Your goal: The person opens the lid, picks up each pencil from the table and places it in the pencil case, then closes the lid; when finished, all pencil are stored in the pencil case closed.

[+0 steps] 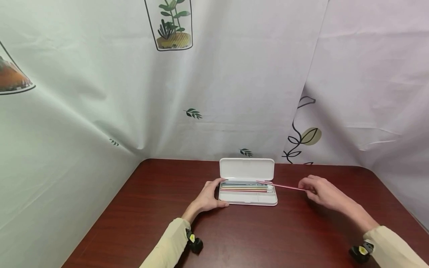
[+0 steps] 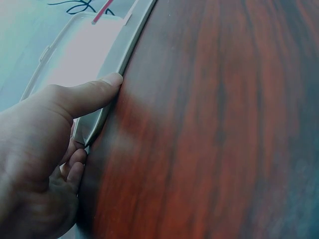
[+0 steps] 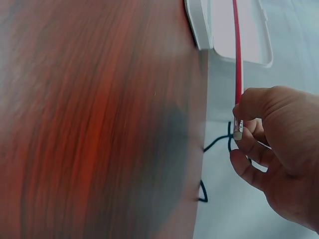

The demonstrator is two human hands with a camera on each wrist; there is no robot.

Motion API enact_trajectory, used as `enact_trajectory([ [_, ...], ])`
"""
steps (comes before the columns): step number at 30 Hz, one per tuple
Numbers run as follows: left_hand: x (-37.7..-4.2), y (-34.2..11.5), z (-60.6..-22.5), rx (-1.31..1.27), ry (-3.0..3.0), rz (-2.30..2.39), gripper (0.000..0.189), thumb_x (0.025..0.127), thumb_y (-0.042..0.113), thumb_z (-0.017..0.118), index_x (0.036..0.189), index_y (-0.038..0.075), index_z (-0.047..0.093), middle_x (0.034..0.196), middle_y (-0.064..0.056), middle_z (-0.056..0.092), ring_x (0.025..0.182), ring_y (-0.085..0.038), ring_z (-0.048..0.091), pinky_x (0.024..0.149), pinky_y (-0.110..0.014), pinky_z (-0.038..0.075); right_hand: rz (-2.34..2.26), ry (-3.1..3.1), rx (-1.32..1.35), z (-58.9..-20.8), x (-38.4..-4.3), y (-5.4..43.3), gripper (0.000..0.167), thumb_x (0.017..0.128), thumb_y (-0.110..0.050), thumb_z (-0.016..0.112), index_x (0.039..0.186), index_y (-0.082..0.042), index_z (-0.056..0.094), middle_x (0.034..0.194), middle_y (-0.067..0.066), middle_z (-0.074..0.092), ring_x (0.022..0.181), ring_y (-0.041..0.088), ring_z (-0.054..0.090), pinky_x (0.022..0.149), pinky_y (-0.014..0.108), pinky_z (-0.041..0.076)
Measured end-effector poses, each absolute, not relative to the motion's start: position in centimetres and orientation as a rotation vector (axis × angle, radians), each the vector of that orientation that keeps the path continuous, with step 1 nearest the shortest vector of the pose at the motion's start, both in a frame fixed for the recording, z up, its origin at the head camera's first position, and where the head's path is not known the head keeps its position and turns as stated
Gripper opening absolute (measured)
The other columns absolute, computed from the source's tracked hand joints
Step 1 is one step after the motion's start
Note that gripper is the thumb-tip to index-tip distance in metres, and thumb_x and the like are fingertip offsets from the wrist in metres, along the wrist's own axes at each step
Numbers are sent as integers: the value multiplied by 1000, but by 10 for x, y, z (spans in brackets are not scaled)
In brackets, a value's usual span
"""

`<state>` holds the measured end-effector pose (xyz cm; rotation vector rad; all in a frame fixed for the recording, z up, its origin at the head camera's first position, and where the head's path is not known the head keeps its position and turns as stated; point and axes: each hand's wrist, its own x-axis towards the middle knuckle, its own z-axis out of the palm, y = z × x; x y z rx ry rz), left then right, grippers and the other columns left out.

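An open white pencil case [image 1: 248, 203] lies on the table with its lid [image 1: 247, 169] raised at the back. Several pencils [image 1: 244, 187] lie side by side in its rear compartment. My left hand [image 1: 207, 195] holds the case's left end, thumb on the front edge and fingers at the back corner. To the right of the case, my right hand [image 1: 324, 191] pinches a red pencil [image 1: 286, 186] near its eraser end [image 3: 238, 133]. That pencil points left, and its far tip overlaps the back of the case in the head view.
The dark red wooden table [image 1: 268, 238] ends at a pale printed cloth [image 1: 234, 93] hanging close behind the lid. Cloth also hangs along the left and right sides. A small black device [image 1: 196, 245] sits at each wrist.
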<state>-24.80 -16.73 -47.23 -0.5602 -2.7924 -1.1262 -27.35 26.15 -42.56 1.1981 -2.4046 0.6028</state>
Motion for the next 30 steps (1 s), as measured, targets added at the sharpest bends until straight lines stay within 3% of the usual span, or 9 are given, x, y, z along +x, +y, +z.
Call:
enact_trajectory([
  [30, -248, -166, -472, -547, -2791, -1137, 88, 69, 25, 92, 143, 9, 49, 128, -14, 54, 121, -30, 45, 100, -49, 40, 615, -2554, 1283, -426, -291, 186, 31, 78, 11, 66, 92, -17, 69, 81, -11, 51, 72, 9, 47, 62, 28, 42],
])
